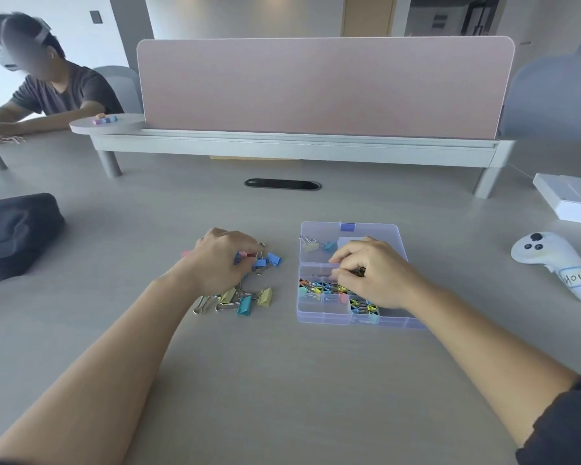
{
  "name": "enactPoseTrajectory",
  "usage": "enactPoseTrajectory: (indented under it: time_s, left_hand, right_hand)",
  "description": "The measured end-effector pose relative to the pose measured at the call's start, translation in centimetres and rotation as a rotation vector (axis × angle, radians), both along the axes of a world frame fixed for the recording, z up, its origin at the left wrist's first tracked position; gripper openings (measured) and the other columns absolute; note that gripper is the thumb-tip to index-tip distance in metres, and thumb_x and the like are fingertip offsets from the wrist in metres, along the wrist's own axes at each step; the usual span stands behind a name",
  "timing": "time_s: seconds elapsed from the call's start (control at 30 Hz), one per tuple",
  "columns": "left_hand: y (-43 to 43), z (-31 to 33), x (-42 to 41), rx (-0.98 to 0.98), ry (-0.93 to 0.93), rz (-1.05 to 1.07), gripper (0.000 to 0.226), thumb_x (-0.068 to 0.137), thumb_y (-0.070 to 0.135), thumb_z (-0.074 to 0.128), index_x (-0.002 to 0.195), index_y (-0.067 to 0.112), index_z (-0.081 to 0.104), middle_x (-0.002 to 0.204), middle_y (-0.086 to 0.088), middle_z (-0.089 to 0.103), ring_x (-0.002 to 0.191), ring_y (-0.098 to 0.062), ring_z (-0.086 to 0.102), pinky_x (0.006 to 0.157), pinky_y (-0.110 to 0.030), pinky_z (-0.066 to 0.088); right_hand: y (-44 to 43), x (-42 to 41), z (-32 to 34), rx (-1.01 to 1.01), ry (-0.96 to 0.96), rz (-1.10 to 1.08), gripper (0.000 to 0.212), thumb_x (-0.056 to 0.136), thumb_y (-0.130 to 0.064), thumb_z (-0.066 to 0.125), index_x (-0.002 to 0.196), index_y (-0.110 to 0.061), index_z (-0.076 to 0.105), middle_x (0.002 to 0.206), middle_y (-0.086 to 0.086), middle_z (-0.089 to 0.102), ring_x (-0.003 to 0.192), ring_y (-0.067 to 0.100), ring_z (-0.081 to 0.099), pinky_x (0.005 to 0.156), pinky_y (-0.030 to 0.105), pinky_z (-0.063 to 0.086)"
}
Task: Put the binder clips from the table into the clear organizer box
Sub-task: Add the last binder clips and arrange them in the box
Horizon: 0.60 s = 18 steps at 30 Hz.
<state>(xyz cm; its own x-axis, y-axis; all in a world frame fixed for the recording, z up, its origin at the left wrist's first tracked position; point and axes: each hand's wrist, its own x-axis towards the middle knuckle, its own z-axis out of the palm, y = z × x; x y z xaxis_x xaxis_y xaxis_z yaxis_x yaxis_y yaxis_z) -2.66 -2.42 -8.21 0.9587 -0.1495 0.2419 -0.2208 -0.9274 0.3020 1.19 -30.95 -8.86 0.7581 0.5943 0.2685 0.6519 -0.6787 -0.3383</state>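
A pile of pastel binder clips (249,297) lies on the table left of the clear organizer box (319,315). My left hand (222,263) rests on the far part of the pile, its fingers pinching a pink and blue clip (249,256). My right hand (369,273) sits over the middle of the box with fingers curled on something small and dark. Small colourful clips (316,288) fill the box's near compartments. Two larger clips (319,246) lie in its far left compartment.
A black bag (14,233) lies at the left. On the right are a white controller (557,263) and a white box (571,203). A pink divider (322,85) on a raised shelf crosses the back. Another person (47,85) sits at the far left.
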Motion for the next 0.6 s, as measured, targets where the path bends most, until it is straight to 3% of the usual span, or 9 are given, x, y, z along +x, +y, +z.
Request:
enactPoseTrajectory:
  time_s: [0.07,0.17,0.3,0.4,0.5,0.6]
  left_hand:
    - [-0.4,0.0,-0.1,0.011,0.024,0.014,0.027,0.088,0.039,0.05,0.107,0.039,0.069,0.11,0.011,0.06,0.11,-0.023,0.047,0.096,-0.042,0.04]
    - [-1.2,-0.1,0.0,0.056,0.06,0.086,0.024,0.092,0.037,0.057,0.113,0.049,0.063,0.106,0.008,0.047,0.107,-0.024,0.033,0.098,-0.037,0.032]
    - [-1.7,-0.2,0.0,0.026,0.032,0.069,0.018,0.09,0.033,0.061,0.106,0.04,0.069,0.092,0.002,0.055,0.1,-0.026,0.047,0.092,-0.036,0.04]
    - [-2.4,0.2,-0.3,-0.036,0.025,0.092,0.015,0.088,0.032,0.066,0.099,0.028,0.074,0.087,-0.001,0.064,0.088,-0.019,0.055,0.072,-0.021,0.037]
    - [-2.9,0.3,-0.4,-0.058,0.003,0.157,0.01,0.086,0.029,0.067,0.089,0.023,0.075,0.087,0.003,0.068,0.086,-0.019,0.057,0.058,-0.02,0.036]
    - [-2.7,0.4,-0.5,-0.041,0.0,0.199,0.009,0.084,0.021,0.067,0.091,0.022,0.072,0.091,0.003,0.069,0.086,-0.023,0.059,0.067,-0.027,0.046]
  right_hand:
    - [-0.1,0.0,-0.1,-0.011,0.005,-0.002,0.035,0.091,-0.025,0.059,0.061,-0.012,0.069,0.108,-0.011,0.066,0.102,0.007,0.047,0.08,0.002,0.026]
    - [-0.1,0.1,-0.1,-0.016,0.009,-0.006,0.037,0.091,-0.026,0.058,0.059,-0.01,0.066,0.107,-0.011,0.066,0.101,0.005,0.048,0.08,0.001,0.025]
    - [-0.2,0.2,-0.3,-0.012,0.007,-0.009,0.037,0.091,-0.026,0.058,0.058,-0.009,0.065,0.105,-0.011,0.067,0.099,0.003,0.049,0.081,0.003,0.027]
    - [-0.2,0.2,-0.3,-0.006,0.018,-0.02,0.038,0.091,-0.028,0.058,0.057,-0.01,0.064,0.105,-0.013,0.066,0.099,0.004,0.049,0.08,0.006,0.03]
    - [-0.2,0.3,-0.4,-0.002,0.021,-0.02,0.037,0.091,-0.028,0.057,0.06,-0.01,0.065,0.105,-0.013,0.066,0.099,0.004,0.049,0.079,0.005,0.03]
    - [-0.2,0.3,-0.3,0.002,0.019,-0.018,0.037,0.091,-0.028,0.057,0.06,-0.009,0.066,0.104,-0.013,0.066,0.098,0.001,0.048,0.079,0.004,0.03]
